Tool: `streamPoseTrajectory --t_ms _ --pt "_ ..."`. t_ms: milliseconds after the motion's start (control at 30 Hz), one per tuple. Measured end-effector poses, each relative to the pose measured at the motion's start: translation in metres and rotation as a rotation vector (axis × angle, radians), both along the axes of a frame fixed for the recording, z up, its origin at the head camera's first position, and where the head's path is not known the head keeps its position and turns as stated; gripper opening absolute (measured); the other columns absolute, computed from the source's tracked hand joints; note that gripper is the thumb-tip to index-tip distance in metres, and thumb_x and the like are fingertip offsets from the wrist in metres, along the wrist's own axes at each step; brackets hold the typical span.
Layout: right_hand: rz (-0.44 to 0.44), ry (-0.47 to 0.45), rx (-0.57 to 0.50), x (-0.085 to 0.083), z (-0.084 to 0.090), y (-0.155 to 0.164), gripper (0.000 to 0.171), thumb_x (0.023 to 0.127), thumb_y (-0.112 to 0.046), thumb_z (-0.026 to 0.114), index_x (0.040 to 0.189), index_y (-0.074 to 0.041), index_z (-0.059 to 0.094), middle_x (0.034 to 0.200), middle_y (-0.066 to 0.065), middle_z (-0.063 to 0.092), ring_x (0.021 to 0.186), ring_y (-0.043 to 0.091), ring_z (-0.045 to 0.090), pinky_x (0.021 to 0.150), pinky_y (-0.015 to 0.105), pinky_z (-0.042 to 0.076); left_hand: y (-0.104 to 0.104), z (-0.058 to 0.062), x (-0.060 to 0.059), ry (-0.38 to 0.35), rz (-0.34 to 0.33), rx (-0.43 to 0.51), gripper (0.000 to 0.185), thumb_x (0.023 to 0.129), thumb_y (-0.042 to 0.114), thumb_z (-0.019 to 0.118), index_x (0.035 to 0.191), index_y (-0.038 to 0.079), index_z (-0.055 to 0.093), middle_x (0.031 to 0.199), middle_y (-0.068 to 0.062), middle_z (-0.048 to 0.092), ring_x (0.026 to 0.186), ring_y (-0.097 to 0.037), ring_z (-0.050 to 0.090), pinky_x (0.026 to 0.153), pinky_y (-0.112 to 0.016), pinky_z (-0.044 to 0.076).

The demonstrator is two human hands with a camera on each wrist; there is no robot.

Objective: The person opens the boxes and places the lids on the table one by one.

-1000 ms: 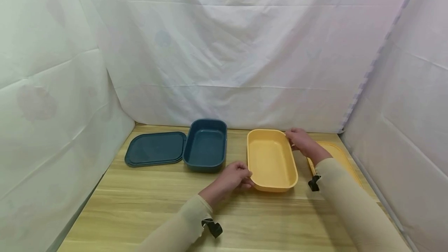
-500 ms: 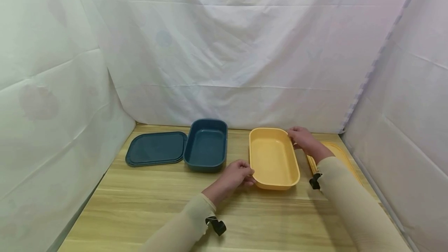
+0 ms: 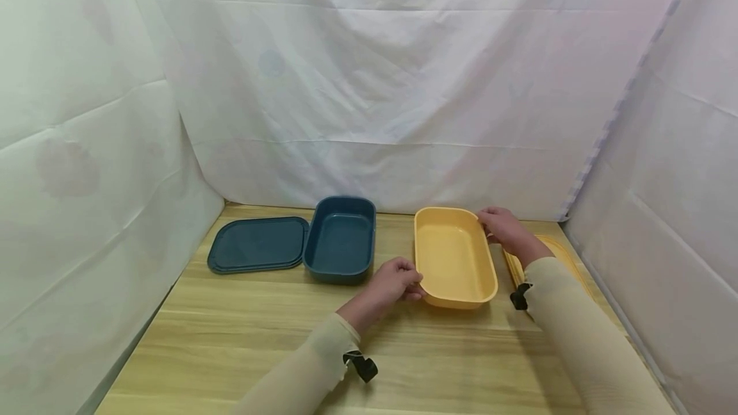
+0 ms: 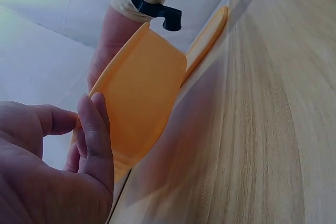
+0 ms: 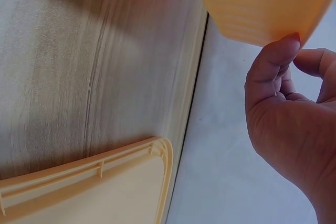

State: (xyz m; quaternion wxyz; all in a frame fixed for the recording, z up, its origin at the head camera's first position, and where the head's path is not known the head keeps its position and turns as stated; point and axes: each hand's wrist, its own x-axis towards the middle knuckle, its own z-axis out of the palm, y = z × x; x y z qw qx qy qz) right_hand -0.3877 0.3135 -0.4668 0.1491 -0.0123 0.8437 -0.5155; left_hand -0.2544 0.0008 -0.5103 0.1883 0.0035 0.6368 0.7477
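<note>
A yellow rectangular food container (image 3: 455, 256) without a lid is held between both hands, right of the middle in the head view. My left hand (image 3: 393, 285) pinches its rim at the near left corner, thumb against the fingers, as the left wrist view shows too. At the far right corner my right hand (image 3: 508, 234) pinches the rim. Both wrist views show the container's underside (image 5: 257, 11) raised off the table. A yellow lid (image 5: 121, 187) lies flat on the table beneath the right forearm, partly hidden by it in the head view.
A dark blue container (image 3: 340, 245) stands open-topped left of the yellow one. Against its left side lies a dark blue lid (image 3: 259, 244). The wooden table (image 3: 242, 332) is bounded by white cloth (image 3: 369, 82) at the back and both sides.
Both hands have moved the yellow container slightly to the right and a little away from me, raising it slightly. The blue container and both lids have stayed in place.
</note>
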Motion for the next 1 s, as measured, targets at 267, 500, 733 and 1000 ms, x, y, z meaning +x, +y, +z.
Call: streamPoseTrajectory --t_ms 267,500,733,1000 --pt "-0.009 -0.007 -0.006 -0.001 0.002 0.003 0.033 0.115 -0.022 0.047 0.132 0.004 0.059 0.107 0.010 0.062 0.095 0.025 0.063 0.081 0.037 0.060 0.004 -0.001 -0.003 0.010 -0.009 0.025 0.006 0.104 0.005 0.067 0.104 0.003 0.061 0.099 -0.014 0.067 0.079 -0.021 0.077 0.072 -0.029 0.064" --pt "-0.004 0.011 -0.004 -0.002 0.003 0.003 0.032 0.115 -0.020 0.047 0.130 0.005 0.060 0.105 0.010 0.062 0.094 0.025 0.063 0.081 0.036 0.061 0.006 -0.001 -0.005 0.001 0.006 0.035 0.007 0.104 0.005 0.067 0.105 0.005 0.060 0.098 -0.013 0.067 0.077 -0.020 0.076 0.070 -0.027 0.063" --pt "-0.020 0.008 -0.007 -0.003 0.005 0.003 0.029 0.114 -0.021 0.048 0.125 0.003 0.060 0.104 0.009 0.061 0.093 0.024 0.062 0.080 0.035 0.061 0.009 -0.002 -0.007 -0.016 0.026 0.051 0.008 0.103 0.005 0.068 0.103 0.006 0.060 0.096 -0.012 0.067 0.076 -0.020 0.076 0.068 -0.027 0.062" --pt "-0.040 0.008 -0.042 -0.008 0.001 0.005 0.030 0.115 -0.020 0.046 0.125 0.005 0.060 0.101 0.007 0.061 0.089 0.020 0.063 0.077 0.034 0.060 0.011 -0.003 -0.009 -0.010 0.034 0.060 0.008 0.103 0.005 0.068 0.104 0.006 0.061 0.096 -0.011 0.066 0.075 -0.020 0.076 0.068 -0.027 0.062"
